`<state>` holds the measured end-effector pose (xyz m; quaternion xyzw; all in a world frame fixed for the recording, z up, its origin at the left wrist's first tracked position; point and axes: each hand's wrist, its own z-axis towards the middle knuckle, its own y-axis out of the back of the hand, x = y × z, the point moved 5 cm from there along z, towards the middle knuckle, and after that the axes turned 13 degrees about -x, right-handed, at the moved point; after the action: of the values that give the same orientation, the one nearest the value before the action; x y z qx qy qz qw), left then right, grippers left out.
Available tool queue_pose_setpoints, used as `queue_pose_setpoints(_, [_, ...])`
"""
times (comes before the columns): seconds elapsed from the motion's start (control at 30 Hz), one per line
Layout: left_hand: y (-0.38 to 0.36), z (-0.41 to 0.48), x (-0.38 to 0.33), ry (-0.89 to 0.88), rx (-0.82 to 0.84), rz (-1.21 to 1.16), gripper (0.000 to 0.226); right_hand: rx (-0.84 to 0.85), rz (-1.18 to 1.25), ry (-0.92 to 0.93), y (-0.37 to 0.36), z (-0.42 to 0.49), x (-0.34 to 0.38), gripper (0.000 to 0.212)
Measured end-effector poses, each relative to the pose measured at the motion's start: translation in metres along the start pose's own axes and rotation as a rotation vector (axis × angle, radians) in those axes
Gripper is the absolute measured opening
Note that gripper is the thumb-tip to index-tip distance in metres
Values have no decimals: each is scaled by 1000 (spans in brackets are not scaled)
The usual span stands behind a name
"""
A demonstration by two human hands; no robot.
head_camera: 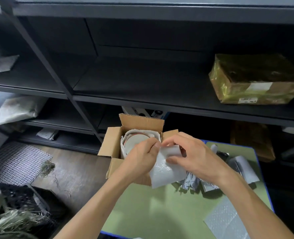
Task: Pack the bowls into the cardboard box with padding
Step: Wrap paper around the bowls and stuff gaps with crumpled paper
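An open cardboard box (111,142) stands at the far edge of a green table (153,209). Inside it lies a pale bowl (136,139) with a reddish rim, ringed by white foam padding (124,137). Over the box's near right corner, both hands hold one sheet of white bubble wrap (167,171) that hangs down in front of the box. My left hand (142,156) pinches its upper left edge. My right hand (189,152) grips its upper right part with curled fingers.
Dark metal shelving fills the background, with a taped brown parcel (256,80) on the right shelf. Silvery crumpled wrapping and a roll (242,166) lie on the table's right side. Another bubble wrap sheet (229,221) lies near right. A mesh mat (20,164) covers the floor at left.
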<state>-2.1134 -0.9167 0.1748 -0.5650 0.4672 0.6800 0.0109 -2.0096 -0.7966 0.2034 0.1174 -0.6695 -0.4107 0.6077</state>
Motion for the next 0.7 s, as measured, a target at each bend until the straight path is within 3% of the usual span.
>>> queue_pose_setpoints(0.17, [10,9,8,86,10,-140,28,77,95,-45,-3,11,5,45])
queue_pose_setpoints(0.33, [26,9,13,40,132,-294,29,-26,224,-128,-7,20,10,35])
queue_pose_setpoints(0.5, [41,14,26,81,142,-339,27,4,281,-209,-29,23,21,35])
queue_pose_setpoints(0.7, [58,25,45,110,144,-284,29,-60,135,-132,-52,30,44,36])
